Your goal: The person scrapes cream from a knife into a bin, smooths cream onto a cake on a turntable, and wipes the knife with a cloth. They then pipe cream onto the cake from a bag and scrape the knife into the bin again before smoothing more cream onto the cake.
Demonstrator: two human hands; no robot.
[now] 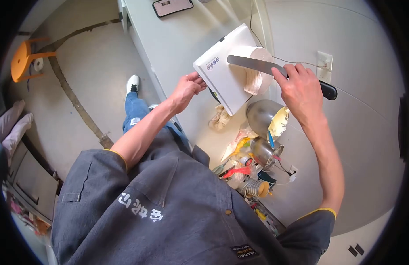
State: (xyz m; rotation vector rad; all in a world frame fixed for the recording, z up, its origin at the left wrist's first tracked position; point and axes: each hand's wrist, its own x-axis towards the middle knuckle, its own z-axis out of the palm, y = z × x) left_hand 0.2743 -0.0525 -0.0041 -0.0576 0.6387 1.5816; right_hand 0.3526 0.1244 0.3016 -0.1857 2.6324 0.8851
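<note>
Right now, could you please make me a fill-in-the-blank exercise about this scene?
1. The right hand holds a long spatula by its ____ handle.
2. Its blade lies across the top of the round ____ cake.
3. The left hand touches the edge of the square board that lies ____ the cake.
Missing words: black; white; under.

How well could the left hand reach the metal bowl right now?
Probably yes, easily: the left hand rests at the white board's edge, the metal bowl stands just past the board's corner, and only a crumpled cloth lies between.
</note>
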